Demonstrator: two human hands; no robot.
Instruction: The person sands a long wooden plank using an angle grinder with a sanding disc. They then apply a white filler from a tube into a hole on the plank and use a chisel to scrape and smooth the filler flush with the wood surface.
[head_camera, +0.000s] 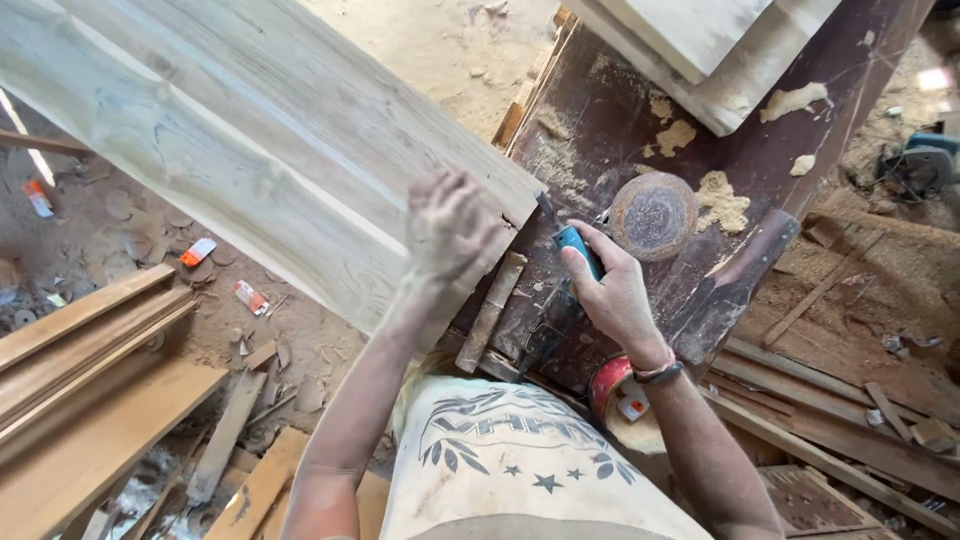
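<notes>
A wide pale wooden board (250, 130) with grooved profiles lies slanted across a dark workbench (600, 120). My left hand (452, 225), dusty, rests closed on the board's near corner and holds it down. My right hand (612, 290) grips a teal-handled chisel (575, 245), whose metal tip points at the board's end edge by a small notch. A short wooden stick (490, 312) lies on the bench between my hands.
A round rusty disc (652, 215) and sawdust heaps lie on the bench. More pale boards (710, 50) are stacked at the back. Planks (90, 400) lie on the floor at left, scrap wood at right, a red tin (615, 390) under my wrist, a power tool (925, 165) far right.
</notes>
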